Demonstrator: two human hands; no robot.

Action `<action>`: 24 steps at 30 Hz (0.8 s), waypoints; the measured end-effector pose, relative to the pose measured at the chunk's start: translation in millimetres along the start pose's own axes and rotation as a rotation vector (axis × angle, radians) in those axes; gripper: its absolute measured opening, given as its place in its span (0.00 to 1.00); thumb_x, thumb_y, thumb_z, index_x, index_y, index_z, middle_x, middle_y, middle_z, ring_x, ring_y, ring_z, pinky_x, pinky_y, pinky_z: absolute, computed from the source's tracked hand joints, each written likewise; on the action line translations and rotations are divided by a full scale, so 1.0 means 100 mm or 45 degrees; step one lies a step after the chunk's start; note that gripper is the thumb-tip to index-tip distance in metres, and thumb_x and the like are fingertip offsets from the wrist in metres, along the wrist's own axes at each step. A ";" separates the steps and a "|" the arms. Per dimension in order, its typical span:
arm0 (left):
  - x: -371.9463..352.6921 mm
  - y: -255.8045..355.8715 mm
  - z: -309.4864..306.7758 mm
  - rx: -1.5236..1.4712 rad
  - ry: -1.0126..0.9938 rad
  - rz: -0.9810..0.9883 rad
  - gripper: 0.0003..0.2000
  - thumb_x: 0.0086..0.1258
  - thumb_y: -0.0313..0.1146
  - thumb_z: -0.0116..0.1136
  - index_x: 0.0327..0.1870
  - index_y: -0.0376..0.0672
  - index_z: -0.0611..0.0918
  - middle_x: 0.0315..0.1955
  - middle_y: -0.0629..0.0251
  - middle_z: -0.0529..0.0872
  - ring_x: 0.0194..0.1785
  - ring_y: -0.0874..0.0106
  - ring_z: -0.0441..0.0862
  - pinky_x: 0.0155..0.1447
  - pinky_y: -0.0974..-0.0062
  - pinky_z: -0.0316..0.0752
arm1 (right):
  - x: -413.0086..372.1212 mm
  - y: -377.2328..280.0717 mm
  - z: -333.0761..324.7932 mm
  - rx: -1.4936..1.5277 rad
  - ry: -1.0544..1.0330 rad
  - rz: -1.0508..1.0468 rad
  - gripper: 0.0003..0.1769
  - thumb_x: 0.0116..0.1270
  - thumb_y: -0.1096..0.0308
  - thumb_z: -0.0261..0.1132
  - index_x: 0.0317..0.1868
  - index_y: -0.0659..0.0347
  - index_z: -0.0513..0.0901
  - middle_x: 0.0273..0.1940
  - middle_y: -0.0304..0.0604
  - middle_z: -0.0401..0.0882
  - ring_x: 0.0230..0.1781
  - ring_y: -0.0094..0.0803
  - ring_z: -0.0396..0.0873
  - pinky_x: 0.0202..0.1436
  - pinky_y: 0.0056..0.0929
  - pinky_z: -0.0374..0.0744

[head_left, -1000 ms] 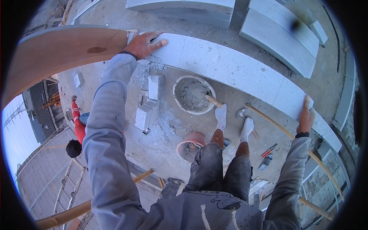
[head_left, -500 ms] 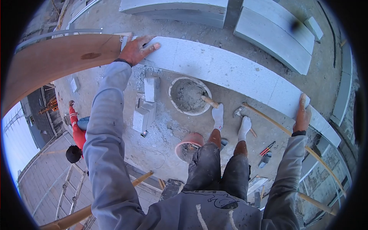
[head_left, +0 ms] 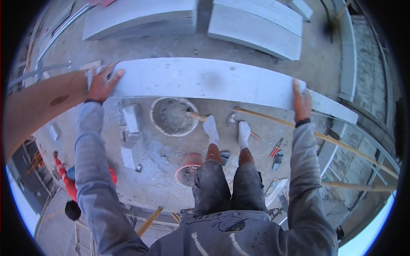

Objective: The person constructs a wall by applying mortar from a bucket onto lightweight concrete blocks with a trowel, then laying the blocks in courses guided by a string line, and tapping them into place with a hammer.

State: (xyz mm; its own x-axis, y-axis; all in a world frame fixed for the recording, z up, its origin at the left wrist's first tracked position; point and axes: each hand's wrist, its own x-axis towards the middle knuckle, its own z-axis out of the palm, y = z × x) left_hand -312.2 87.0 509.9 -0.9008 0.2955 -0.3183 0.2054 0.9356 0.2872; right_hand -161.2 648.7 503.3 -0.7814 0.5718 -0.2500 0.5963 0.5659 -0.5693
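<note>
- The long pale grey stone slab (head_left: 205,81) runs left to right across the scene, beyond the person's white-socked feet (head_left: 210,128). I cannot tell whether it rests on anything.
- Judged from the grip, the step in hand is steadying this slab by its two ends. Any shift would call for both hands to act together and keep it level.
- A curved brown wooden board (head_left: 38,106) meets the slab's left end.
- A round grey basin of mortar (head_left: 173,116) sits on the concrete floor just near of the slab, with a hammer (head_left: 234,118) to its right.
- The left hand (head_left: 101,83) lies open, fingers spread flat on the slab's left end.
- The right hand (head_left: 301,102) is laid over the right end, fingers straight and together.
</note>
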 end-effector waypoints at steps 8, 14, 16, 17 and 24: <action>0.04 -0.09 0.09 0.020 0.034 -0.003 0.31 0.66 0.61 0.44 0.58 0.44 0.75 0.56 0.54 0.76 0.66 0.61 0.65 0.72 0.51 0.25 | 0.06 0.12 0.04 -0.065 0.102 0.105 0.38 0.60 0.36 0.57 0.43 0.70 0.80 0.40 0.59 0.81 0.44 0.51 0.79 0.49 0.39 0.74; 0.05 -0.01 0.04 -0.015 0.019 -0.023 0.29 0.66 0.60 0.43 0.57 0.48 0.77 0.56 0.54 0.76 0.66 0.61 0.65 0.72 0.52 0.23 | 0.05 0.17 0.06 -0.014 0.045 0.157 0.39 0.58 0.35 0.57 0.42 0.72 0.80 0.39 0.60 0.81 0.44 0.52 0.79 0.50 0.39 0.74; 0.04 -0.03 0.06 -0.017 0.025 -0.014 0.29 0.66 0.61 0.43 0.57 0.49 0.77 0.56 0.54 0.77 0.66 0.61 0.65 0.72 0.53 0.24 | 0.04 0.18 0.06 0.033 0.046 0.152 0.39 0.59 0.35 0.57 0.42 0.72 0.81 0.39 0.60 0.81 0.44 0.52 0.79 0.50 0.39 0.74; 0.04 -0.04 0.07 -0.003 0.040 -0.022 0.29 0.66 0.61 0.43 0.58 0.48 0.77 0.56 0.54 0.77 0.66 0.61 0.65 0.73 0.53 0.25 | 0.05 0.18 0.06 0.020 0.049 0.153 0.39 0.59 0.35 0.57 0.41 0.71 0.81 0.39 0.60 0.81 0.44 0.52 0.79 0.50 0.39 0.74; 0.07 -0.13 0.11 0.025 0.038 -0.024 0.33 0.66 0.62 0.43 0.59 0.42 0.75 0.57 0.53 0.76 0.66 0.61 0.66 0.73 0.55 0.26 | 0.03 0.08 0.00 0.003 -0.010 0.197 0.39 0.58 0.34 0.58 0.41 0.71 0.81 0.38 0.58 0.82 0.42 0.49 0.80 0.48 0.38 0.74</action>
State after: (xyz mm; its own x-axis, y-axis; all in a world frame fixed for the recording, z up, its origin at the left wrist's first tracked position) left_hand -317.1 79.0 494.4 -0.9155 0.2723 -0.2962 0.1956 0.9446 0.2637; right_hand -159.0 655.1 497.6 -0.6818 0.6473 -0.3408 0.7091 0.4704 -0.5252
